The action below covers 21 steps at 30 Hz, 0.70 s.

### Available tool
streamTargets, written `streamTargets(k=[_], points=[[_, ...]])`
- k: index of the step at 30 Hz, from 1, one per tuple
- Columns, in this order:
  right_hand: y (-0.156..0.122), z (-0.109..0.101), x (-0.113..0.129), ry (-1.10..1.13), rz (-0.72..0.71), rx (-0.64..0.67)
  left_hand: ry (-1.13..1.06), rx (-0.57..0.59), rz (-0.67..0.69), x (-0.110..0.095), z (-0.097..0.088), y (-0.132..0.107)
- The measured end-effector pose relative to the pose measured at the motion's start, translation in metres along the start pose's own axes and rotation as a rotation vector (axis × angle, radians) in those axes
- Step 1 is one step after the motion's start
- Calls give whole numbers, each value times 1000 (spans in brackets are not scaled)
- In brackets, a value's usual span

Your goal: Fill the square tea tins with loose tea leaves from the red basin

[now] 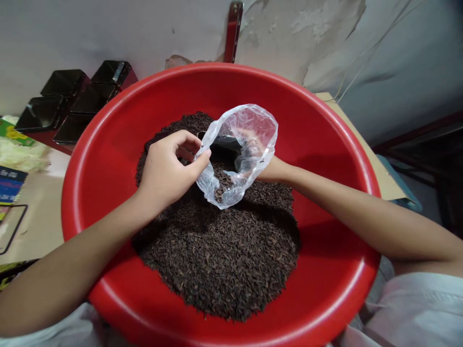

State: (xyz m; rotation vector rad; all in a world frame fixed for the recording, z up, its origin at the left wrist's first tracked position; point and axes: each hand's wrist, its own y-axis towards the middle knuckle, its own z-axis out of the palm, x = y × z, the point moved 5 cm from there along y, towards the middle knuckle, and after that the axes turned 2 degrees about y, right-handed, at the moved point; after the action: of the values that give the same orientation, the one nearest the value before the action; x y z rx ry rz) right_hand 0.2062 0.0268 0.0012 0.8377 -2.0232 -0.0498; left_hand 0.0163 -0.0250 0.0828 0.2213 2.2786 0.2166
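Observation:
A clear plastic bag (258, 123) is held with its mouth wide open and facing me, above a heap of dark loose tea leaves (224, 260). Some leaves lie inside the bag's mouth; deeper in, it is dark. My left hand (166, 166) pinches the bag's left rim between thumb and fingers. On the other side, my right hand (269, 166) is closed around the bag from behind, its fingers partly showing through the plastic. The heap fills the middle of a big red basin (325, 144). Whether a container sits inside the bag, I cannot tell.
Several shiny dark boxes with red sides (65, 83) stand left of the basin. A similar narrow red one (233, 31) is behind it, against the peeling wall (307, 38). Printed packets (10, 185) lie at the far left. Cardboard (387, 168) shows at right.

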Motion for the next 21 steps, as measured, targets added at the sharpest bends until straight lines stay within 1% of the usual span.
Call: streamTargets(k=[5,8,10,16,21], points=[[0,1,-3,-25,-26,0,-65,-23,39,2,-1,0],[0,0,-3,-55,-32,-1,-141,-14,64,2,0,0],[0,-1,-3,-70,-43,6,-154,-9,75,2,1,0],[-2,-1,-7,-65,-32,10,-43,-13,125,0,2,-3],[-1,-1,-6,-61,-66,-15,62,-50,178,-4,0,-5]])
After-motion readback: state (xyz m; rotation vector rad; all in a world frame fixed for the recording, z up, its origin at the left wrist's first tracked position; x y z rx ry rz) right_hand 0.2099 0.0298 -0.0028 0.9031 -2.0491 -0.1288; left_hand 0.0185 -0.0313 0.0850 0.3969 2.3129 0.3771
